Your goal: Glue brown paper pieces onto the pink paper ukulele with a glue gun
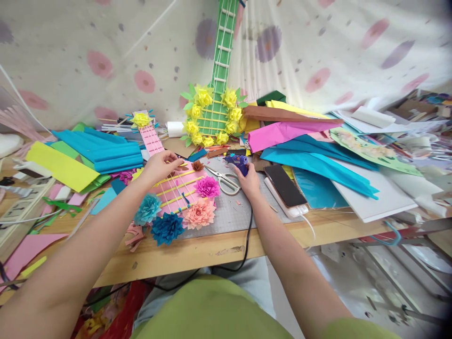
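My left hand is closed over the upper part of a pink paper guitar, its fingertips pinching a small brown paper piece. A brown paper flower sits just right of those fingertips. Magenta, peach, dark blue and teal paper flowers line the guitar's lower edge, with white strings and yellow strips across its body. My right hand is wrapped round a dark blue glue gun, its black cord running down off the table. Scissors lie between my hands.
A green paper guitar with yellow flowers stands upright at the back. Crepe paper rolls lie left and right. A phone rests on a white power strip beside my right hand. A grey cutting mat covers the table's middle.
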The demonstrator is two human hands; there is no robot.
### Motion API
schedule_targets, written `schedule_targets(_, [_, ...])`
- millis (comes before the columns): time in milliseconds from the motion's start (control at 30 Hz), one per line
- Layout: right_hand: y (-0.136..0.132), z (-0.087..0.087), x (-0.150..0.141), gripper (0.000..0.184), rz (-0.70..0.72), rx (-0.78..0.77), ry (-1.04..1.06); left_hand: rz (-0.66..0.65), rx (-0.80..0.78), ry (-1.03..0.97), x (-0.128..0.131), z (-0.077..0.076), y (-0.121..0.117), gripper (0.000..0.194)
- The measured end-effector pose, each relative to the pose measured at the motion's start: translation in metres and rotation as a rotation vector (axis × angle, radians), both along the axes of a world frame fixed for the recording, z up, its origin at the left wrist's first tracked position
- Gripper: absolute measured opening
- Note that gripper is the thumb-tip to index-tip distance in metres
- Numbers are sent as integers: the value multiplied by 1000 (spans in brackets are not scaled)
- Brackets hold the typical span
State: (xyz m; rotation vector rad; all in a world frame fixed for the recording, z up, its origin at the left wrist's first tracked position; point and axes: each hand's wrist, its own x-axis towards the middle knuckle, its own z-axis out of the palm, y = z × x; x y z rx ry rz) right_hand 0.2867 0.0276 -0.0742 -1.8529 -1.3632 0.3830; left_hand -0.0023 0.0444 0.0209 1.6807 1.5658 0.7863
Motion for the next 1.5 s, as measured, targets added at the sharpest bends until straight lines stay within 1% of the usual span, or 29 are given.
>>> schedule_targets(67, [0,0,0,46,-5,-2,-4,15,39,68,-1,-2,-1,28])
schedule_targets(167, [0,-1,0,47,-4,-7,-6,25,101,147,-3,-6,-3,25])
schedule_targets(267, [1,-2,1,49,-6,-20,-3,47,132,106,-3,-7,-5,29])
schedule_targets(400, [7,-1,5,51,-27,-91,16,79,178,25,-2,-7,-9,52])
schedule_targets(467, [11,3,7,44,-16,-153,3,96,168,-6,-1,-8,-12,60])
schedule_targets(533, [14,7,10,37,21,-202,-16,125,130,-46,1,-9,-13,63])
schedule_targets(600, [15,14,11,35,42,-198,-19,150,92,-100,2,-12,-15,60])
schedule_targets(700, [14,27,8,40,25,-96,32,173,77,-129,3,-16,-16,52])
schedule_targets(800, [12,44,-1,46,65,6,136,194,102,7,6,-14,-17,44])
schedule_targets(900, [10,59,-14,51,141,76,225,208,134,193,11,-4,-19,37])
schedule_targets(967, [9,64,-21,52,178,101,258,210,132,262,15,5,-20,38])
schedule_targets(1033, [9,66,-27,51,201,104,269,193,101,282,16,10,-19,40])
schedule_targets(1100, [8,65,-30,49,218,98,265,162,48,281,15,11,-17,40])
schedule_targets(1200, [7,63,-35,48,242,93,269,135,5,284,9,6,-12,40])
schedule_targets(1333, [5,62,-42,48,276,98,279,137,10,265,2,-3,-7,39])
schedule_targets(1400, [5,62,-45,49,297,94,274,147,24,264,1,-4,-7,36])
schedule_targets(1500, [5,62,-50,49,330,84,276,175,32,263,1,-1,-10,29])
